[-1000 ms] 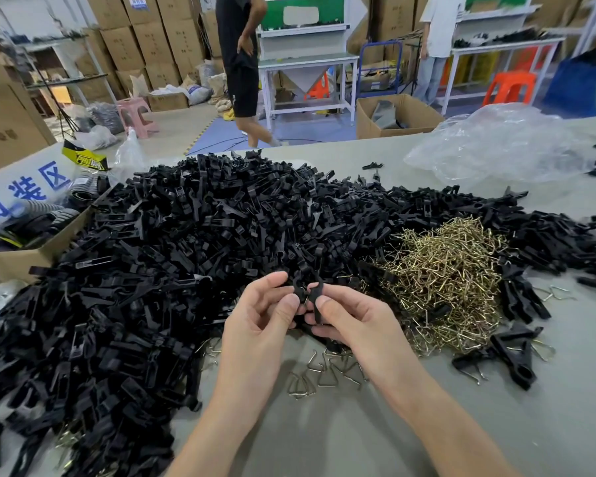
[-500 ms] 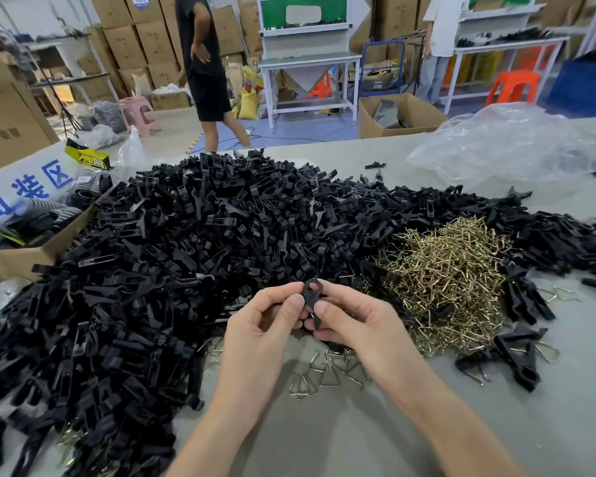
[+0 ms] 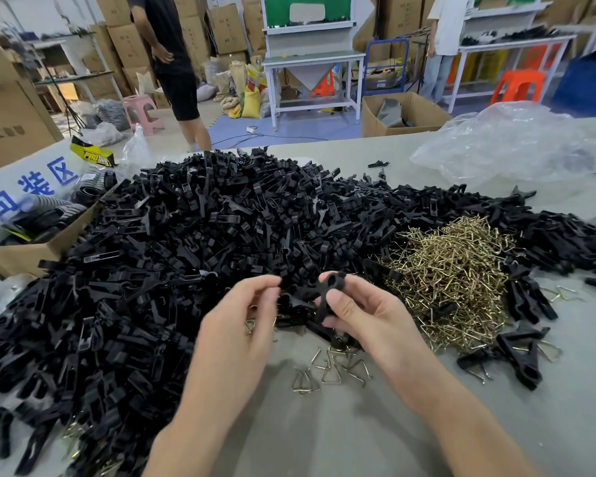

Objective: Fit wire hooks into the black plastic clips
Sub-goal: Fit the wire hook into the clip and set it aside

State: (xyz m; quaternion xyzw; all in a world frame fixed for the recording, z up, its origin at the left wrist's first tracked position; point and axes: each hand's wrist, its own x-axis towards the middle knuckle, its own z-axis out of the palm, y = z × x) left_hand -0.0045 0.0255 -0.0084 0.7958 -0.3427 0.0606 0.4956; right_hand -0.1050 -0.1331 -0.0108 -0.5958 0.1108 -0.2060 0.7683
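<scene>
My right hand [image 3: 369, 315] pinches a black plastic clip [image 3: 326, 296] between thumb and fingers, just in front of the big pile of black clips [image 3: 186, 253]. The clip's two halves cross in an X, ring end up. My left hand [image 3: 241, 321] is close on its left, fingers curled and blurred. Its fingertips lie near the clip's left arm, and whether they grip it is unclear. A brass glint shows under the left fingers. The heap of brass wire hooks [image 3: 451, 270] lies to the right. A few loose hooks [image 3: 327, 370] lie under my hands.
Several clips with hooks fitted [image 3: 516, 352] lie on the grey table [image 3: 358, 435] at right. A cardboard box [image 3: 25, 256] stands at the left edge, a clear plastic bag [image 3: 506, 142] at the back right. Two people stand beyond the table among cartons and benches.
My hands have drawn slightly apart and the clip now sits mainly in my right hand, turned into an X. The person in black has walked left in the background.
</scene>
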